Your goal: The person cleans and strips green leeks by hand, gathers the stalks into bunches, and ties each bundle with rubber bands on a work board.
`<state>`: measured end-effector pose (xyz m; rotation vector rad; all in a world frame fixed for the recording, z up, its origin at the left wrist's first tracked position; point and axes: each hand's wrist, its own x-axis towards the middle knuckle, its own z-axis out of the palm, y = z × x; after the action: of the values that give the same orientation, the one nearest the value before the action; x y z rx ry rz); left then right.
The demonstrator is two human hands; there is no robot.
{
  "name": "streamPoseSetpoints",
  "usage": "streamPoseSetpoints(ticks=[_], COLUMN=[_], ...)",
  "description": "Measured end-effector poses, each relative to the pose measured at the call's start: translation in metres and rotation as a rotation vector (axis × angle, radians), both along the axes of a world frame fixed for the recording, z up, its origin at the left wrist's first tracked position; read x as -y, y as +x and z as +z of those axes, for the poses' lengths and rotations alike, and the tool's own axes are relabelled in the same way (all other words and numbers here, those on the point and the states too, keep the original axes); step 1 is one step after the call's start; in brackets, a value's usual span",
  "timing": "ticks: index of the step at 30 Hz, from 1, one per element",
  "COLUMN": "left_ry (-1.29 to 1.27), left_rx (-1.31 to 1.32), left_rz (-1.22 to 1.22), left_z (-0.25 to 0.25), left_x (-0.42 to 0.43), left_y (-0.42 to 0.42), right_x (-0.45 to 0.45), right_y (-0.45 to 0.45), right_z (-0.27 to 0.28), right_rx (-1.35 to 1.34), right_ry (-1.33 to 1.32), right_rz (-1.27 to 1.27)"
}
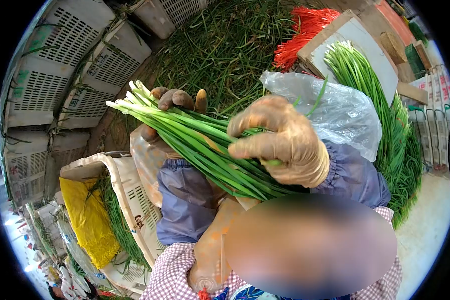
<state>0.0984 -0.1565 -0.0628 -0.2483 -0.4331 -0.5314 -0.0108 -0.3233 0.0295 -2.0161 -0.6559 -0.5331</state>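
Observation:
A bundle of garlic chives [200, 142] lies slantwise in front of my body, its white cut ends at upper left. My left hand [177, 100], in a glove with dark, stained fingertips, is wrapped round the bundle near those ends. Over the leafy part hovers my right hand [287, 140], in a dirty tan glove, fingers curled and blurred by motion. Bits of green leaf stick out around the curled fingers, seemingly held there. Its palm is hidden.
Loose leaves [225, 45] cover the ground ahead. Red ties [302, 35] sit beside a board [352, 42], near more chives [385, 130] and a clear plastic bag [335, 107]. White crates [60, 65] are stacked at left, with another crate [117, 185] close by my left arm.

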Motion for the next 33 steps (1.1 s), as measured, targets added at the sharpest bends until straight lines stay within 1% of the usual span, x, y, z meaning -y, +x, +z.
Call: streamPoseSetpoints(ticks=[2, 3, 5, 6, 8, 9, 10, 12, 14, 15, 19, 22, 26, 27, 29, 32, 33], left_ry=[0.014, 0.051, 0.122, 0.144, 0.203, 0.202, 0.208, 0.216, 0.118, 0.118, 0.116, 0.140, 0.200, 0.231, 0.196, 0.143, 0.129], left_rx=[-0.034, -0.021, 0.024, 0.018, -0.022, -0.023, 0.011, 0.045, 0.000, 0.003, -0.006, 0.010, 0.067, 0.099, 0.123, 0.145, 0.141], left_rz=[0.020, 0.030, 0.074, 0.084, 0.122, 0.120, 0.116, 0.117, 0.000, -0.017, -0.003, -0.015, 0.047, 0.065, 0.046, 0.016, 0.007], left_z=[0.000, 0.002, 0.001, 0.004, 0.010, 0.009, 0.007, 0.005, 0.004, 0.003, 0.002, 0.002, 0.002, 0.001, -0.001, -0.004, -0.004], left_x=[0.000, -0.002, -0.004, -0.003, -0.001, -0.001, -0.001, -0.002, -0.002, -0.003, -0.002, -0.002, -0.003, -0.004, -0.003, -0.002, -0.003], left_y=[-0.002, -0.002, 0.000, -0.001, -0.007, -0.006, -0.004, -0.002, -0.002, 0.000, -0.001, 0.000, 0.001, 0.002, 0.005, 0.007, 0.007], right_x=[0.002, 0.002, 0.004, 0.002, -0.004, -0.006, -0.005, -0.007, -0.013, -0.016, -0.025, -0.032, -0.029, -0.027, -0.024, -0.019, -0.017], right_y=[-0.001, -0.001, 0.000, 0.000, -0.003, -0.001, 0.003, 0.005, 0.007, 0.008, 0.007, 0.008, 0.012, 0.013, 0.011, 0.008, 0.007], right_z=[0.002, 0.004, 0.007, 0.008, 0.010, -0.001, -0.008, -0.010, -0.010, -0.010, -0.010, -0.015, -0.017, -0.017, -0.018, -0.015, -0.014], right_rx=[-0.086, -0.089, -0.107, -0.110, -0.178, -0.172, -0.188, -0.205, -0.217, -0.229, -0.293, -0.273, -0.327, -0.405, -0.515, -0.582, -0.562], right_ry=[0.034, 0.035, -0.051, -0.050, -0.384, -0.437, -0.461, -0.382, -0.342, -0.305, -0.246, -0.172, -0.091, 0.017, 0.202, 0.273, 0.253], right_rz=[0.095, 0.100, 0.117, 0.120, -0.031, -0.117, -0.140, -0.168, -0.185, -0.209, -0.272, -0.305, -0.254, -0.219, -0.172, -0.202, -0.213])
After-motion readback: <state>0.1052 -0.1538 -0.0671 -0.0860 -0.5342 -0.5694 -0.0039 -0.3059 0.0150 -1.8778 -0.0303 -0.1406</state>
